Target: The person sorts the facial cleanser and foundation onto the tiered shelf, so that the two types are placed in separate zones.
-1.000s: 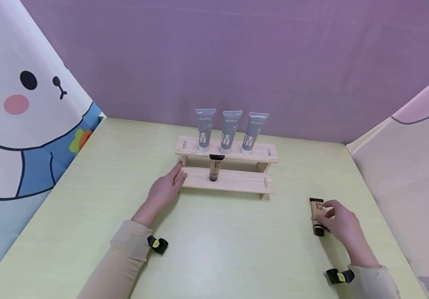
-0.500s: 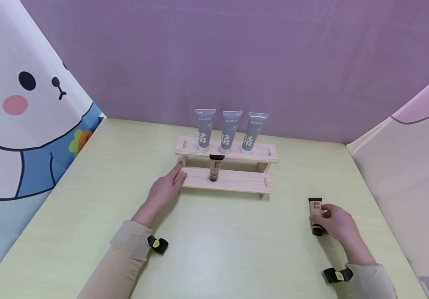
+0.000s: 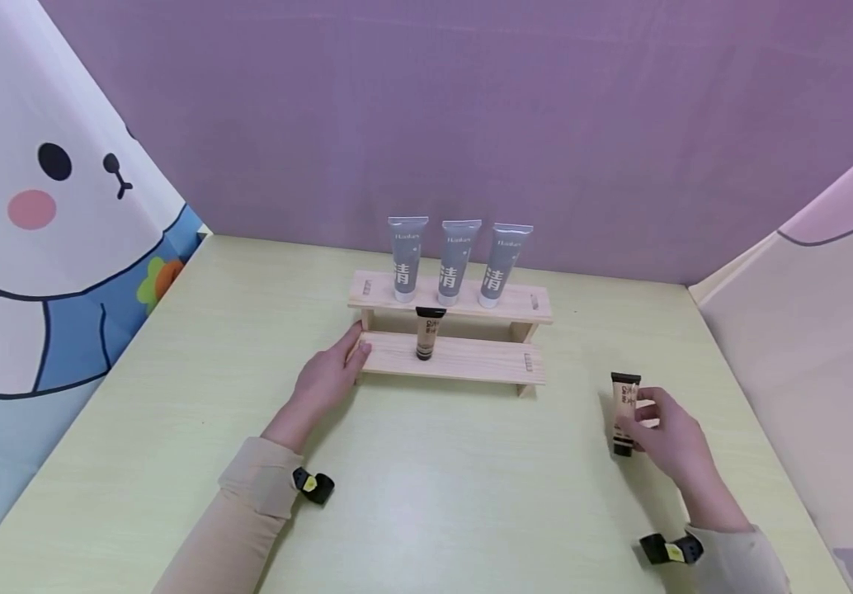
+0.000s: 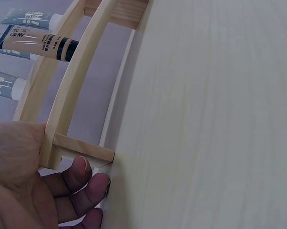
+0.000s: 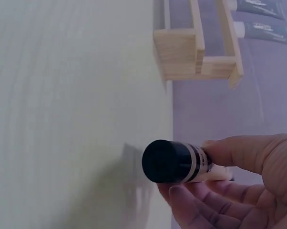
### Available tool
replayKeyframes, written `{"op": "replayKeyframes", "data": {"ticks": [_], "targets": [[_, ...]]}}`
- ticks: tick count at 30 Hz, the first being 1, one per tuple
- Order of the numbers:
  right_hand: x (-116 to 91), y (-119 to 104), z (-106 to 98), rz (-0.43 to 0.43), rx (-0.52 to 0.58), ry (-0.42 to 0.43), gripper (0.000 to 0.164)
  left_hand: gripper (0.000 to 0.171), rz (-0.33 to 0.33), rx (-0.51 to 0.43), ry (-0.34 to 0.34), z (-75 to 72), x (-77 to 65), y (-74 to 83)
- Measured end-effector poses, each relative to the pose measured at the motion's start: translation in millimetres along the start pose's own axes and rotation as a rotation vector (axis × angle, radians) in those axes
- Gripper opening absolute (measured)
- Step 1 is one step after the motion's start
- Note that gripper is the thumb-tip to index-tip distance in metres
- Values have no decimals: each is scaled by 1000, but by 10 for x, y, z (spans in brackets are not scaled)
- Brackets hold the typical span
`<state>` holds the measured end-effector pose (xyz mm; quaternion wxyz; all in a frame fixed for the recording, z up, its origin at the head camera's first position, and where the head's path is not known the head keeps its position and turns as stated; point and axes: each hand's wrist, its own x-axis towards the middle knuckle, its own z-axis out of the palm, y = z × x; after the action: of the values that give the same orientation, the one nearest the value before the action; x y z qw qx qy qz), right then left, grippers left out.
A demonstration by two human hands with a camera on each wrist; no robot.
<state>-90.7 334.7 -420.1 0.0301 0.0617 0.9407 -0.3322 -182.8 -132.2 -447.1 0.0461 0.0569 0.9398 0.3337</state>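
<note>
A two-tier wooden rack (image 3: 464,359) stands on the table, its left end held by my left hand (image 3: 328,375). In the left wrist view the thumb side lies against the lower board's end and the curled fingers (image 4: 98,188) are by its leg. A beige tube with a black cap (image 3: 428,334) stands cap-down at the left of the lower board. Three grey-blue tubes (image 3: 459,262) stand in a row on the upper board. Right of the rack, my right hand (image 3: 670,437) pinches a second beige tube (image 3: 624,412) between thumb and fingers. Its black cap (image 5: 165,161) points down, above the table.
The pale wood-grain table (image 3: 426,495) spreads in front of the rack. Behind it hangs a purple cloth (image 3: 471,124). Cloth with a cartoon figure (image 3: 40,247) borders the left side, and a pale cloth (image 3: 812,330) the right.
My right hand has lifted the beige tube off the table and tipped it more upright, moving slightly up and left. The left hand and the rack have stayed in place.
</note>
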Motion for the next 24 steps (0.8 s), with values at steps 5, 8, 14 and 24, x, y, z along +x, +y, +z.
{"op": "replayKeyframes", "data": {"ticks": [5, 8, 14, 24], "targets": [[12, -102, 22, -62, 24, 85, 48, 58, -1, 4, 2, 1, 5, -4], [18, -168, 42, -82, 58, 118, 46, 59, -3, 1, 1, 1, 6, -6], [46, -313, 88, -111, 154, 146, 45, 59, -1, -2, -1, -3, 3, -9], [123, -573, 175, -186, 231, 192, 42, 59, 7, -3, -4, 5, 9, -19]]}}
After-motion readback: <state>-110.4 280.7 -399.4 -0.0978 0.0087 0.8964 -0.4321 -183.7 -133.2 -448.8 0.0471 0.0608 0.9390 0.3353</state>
